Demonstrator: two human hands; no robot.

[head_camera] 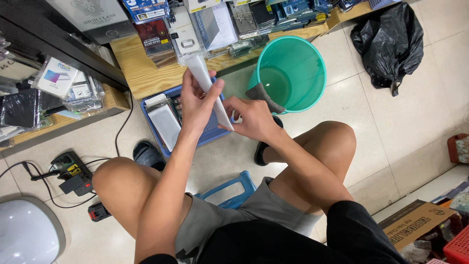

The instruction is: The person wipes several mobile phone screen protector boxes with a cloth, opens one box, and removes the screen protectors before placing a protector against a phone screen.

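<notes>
I sit on a low blue stool [239, 185] with bare knees apart. Both hands hold one thin white rectangular sheet [204, 78], tilted from upper left to lower right. My left hand [195, 102] grips its middle from the left side, thumb on top. My right hand [251, 117] pinches its lower end. Below the hands sits a blue plastic basket [207, 133] on the floor, holding white flat packets [165, 123].
A teal bucket [312, 73] with a grey cloth [264, 96] over its rim stands right of the basket. Wooden shelves [141, 73] with packaged goods run along the back. A black bag [388, 44], power strip [71, 171], cardboard box [415, 222] and white domed thing [27, 232] lie around.
</notes>
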